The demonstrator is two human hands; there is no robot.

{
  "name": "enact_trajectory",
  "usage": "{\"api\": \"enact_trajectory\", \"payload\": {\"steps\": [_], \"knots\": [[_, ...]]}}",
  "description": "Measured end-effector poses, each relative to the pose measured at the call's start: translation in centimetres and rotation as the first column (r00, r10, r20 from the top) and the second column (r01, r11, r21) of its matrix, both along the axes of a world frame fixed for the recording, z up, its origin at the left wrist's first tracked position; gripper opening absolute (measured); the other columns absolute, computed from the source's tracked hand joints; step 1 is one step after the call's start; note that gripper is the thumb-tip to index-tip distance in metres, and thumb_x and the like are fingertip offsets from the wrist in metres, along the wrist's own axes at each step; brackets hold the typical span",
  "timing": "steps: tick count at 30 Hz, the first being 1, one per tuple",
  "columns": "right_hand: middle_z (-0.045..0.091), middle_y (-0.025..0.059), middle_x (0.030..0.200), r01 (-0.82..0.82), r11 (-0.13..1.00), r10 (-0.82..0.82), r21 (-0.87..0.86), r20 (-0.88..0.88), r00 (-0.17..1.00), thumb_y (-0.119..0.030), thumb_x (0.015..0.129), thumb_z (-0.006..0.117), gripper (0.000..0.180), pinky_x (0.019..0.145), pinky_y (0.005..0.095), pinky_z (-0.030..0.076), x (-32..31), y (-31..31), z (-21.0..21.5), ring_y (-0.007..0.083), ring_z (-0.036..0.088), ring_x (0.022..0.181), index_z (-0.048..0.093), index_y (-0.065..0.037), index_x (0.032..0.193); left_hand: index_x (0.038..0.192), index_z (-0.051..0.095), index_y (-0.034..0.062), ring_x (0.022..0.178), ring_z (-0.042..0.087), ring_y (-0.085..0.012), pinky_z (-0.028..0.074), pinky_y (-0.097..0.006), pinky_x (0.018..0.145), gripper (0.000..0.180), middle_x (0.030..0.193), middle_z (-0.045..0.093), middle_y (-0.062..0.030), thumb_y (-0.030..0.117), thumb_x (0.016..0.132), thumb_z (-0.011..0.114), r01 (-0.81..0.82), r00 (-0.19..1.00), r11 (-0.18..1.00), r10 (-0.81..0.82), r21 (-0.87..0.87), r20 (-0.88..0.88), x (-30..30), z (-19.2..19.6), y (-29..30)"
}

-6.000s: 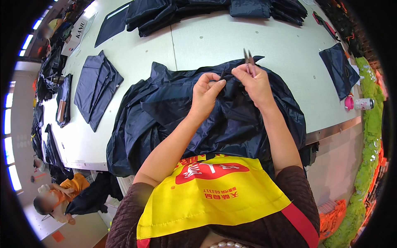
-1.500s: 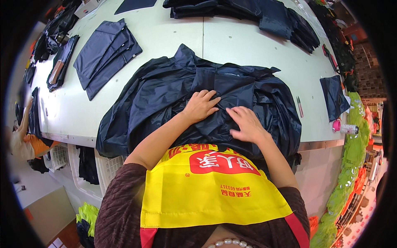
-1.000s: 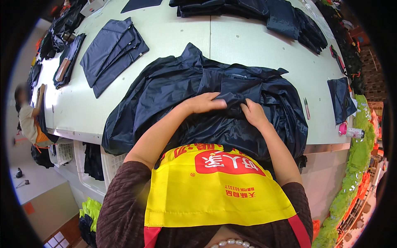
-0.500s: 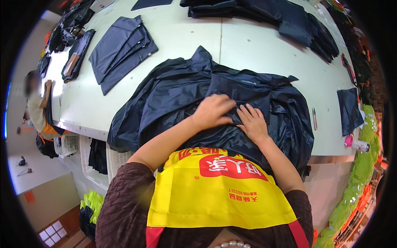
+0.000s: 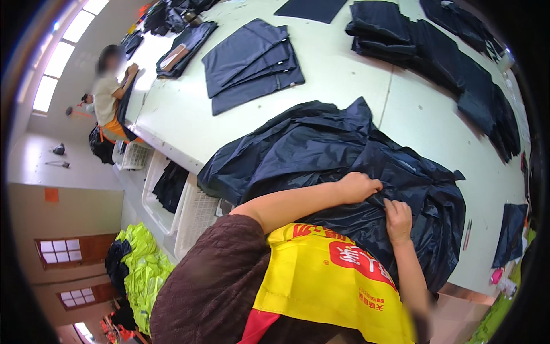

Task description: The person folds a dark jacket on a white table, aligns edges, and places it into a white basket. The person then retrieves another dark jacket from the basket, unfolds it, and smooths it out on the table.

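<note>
While I am leaning over the surface (image 5: 349, 80), both of my hands are pressing into the big dark navy garment (image 5: 321, 155) that is lying crumpled straight ahead of me. My left hand (image 5: 358, 186) is curling closed on a fold of the cloth, knuckles up, and my right hand (image 5: 399, 219) is pinching the same ridge of fabric just beside it, fingers bent and closed on the cloth. The two hands are nearly touching, the left a little farther from my body, the right a little nearer. Most of the garment is spreading away to the left of my hands and beyond them, its long axis running from the near left edge of the surface across toward the far right, with one part draping over the near edge below my left forearm. To the right of my right hand, the cloth is bunching up and hanging off the edge. Neither hand is much nearer the fold; both are gripping it. Well beyond my hands, flat folded dark pieces (image 5: 252, 63) are lying apart from the garment.
</note>
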State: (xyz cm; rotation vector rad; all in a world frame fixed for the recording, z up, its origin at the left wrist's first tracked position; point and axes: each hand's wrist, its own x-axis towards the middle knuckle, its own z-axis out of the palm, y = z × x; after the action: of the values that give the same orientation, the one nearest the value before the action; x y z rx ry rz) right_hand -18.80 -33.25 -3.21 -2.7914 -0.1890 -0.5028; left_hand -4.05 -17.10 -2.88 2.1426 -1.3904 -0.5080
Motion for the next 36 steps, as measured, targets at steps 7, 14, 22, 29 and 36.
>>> {"api": "enact_trajectory", "payload": {"steps": [7,14,22,29,36], "knots": [[0.056,0.0094,0.085,0.016,0.984,0.013,0.18,-0.164,0.986,-0.008,0.078,0.063,0.026,0.073,0.036,0.043,0.9,-0.8,0.5,0.0281,0.053,0.081,0.06,-0.005,0.104,0.088,0.062,0.012,0.083,0.051,-0.0164,0.039,-0.03,0.072,0.017,0.082,0.057,-0.0001,0.025,0.077,0.058,0.259,0.834,0.951,-0.134,-0.166,0.536,-1.1,-1.2,0.3],[0.056,0.0075,0.092,0.045,0.993,-0.042,-0.106,0.033,0.999,-0.007,0.072,0.068,0.03,0.073,0.0352,0.044,0.2,-0.9,1.2,0.0268,0.054,0.083,0.065,-0.007,0.102,0.077,0.064,0.0097,0.077,0.056,-0.023,0.043,-0.034,0.07,0.016,0.075,0.06,-0.0046,0.025,0.08,0.062,0.158,0.972,0.921,-0.08,-0.357,0.222,0.6,-2.3,-1.0],[0.061,0.0106,0.089,0.106,0.955,-0.015,0.278,-0.31,0.95,-0.012,0.08,0.064,0.016,0.074,0.0361,0.045,2.2,-3.9,1.0,0.0291,0.056,0.085,0.064,-0.002,0.093,0.081,0.063,0.0127,0.087,0.05,-0.0169,0.037,-0.032,0.077,0.024,0.083,0.058,0.0021,0.036,0.077,0.064,0.248,0.86,0.943,-0.108,-0.224,0.498,1.4,-1.6,-0.9],[0.059,0.0097,0.092,-0.014,0.998,0.015,0.054,-0.034,0.999,-0.005,0.074,0.068,0.023,0.075,0.0353,0.045,3.0,-3.4,1.3,0.0282,0.054,0.085,0.065,-0.001,0.097,0.081,0.063,0.0124,0.086,0.051,-0.0187,0.038,-0.032,0.076,0.025,0.083,0.059,0.0016,0.037,0.076,0.065,0.154,0.969,0.981,-0.126,-0.115,0.214,3.1,-2.0,-2.8],[0.06,0.0116,0.086,0.081,0.939,0.023,0.334,-0.295,0.955,-0.008,0.076,0.067,0.021,0.077,0.0349,0.044,4.8,-5.2,1.7,0.0286,0.054,0.086,0.064,-0.001,0.095,0.077,0.061,0.0137,0.083,0.049,-0.0168,0.038,-0.03,0.073,0.025,0.076,0.056,0.0022,0.038,0.074,0.064,0.221,0.84,0.941,-0.052,-0.254,0.54,3.2,-1.4,-2.7]]}}
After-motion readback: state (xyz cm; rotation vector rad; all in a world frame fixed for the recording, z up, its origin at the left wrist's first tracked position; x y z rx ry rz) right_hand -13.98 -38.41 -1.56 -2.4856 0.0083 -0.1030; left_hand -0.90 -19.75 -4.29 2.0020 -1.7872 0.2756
